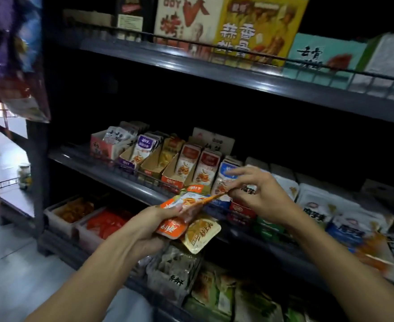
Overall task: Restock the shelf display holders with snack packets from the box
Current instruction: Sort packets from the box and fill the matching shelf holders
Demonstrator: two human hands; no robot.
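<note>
orange packets (171, 226), dark grey shelf (237, 73)

Orange snack packets (182, 213) fanned, shelf-front.

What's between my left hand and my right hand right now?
An orange snack packet spans the gap: the left hand holds a stack of packets, and the right hand pinches the top packet's far corner. The head view shows this.

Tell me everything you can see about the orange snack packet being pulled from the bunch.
The orange snack packet is a small flat pouch of glossy plastic, orange with a white panel and a food picture. It lies nearly level in front of the middle shelf. The right hand pinches its right corner; its left end sits on the bunch gripped by the left hand.
</note>
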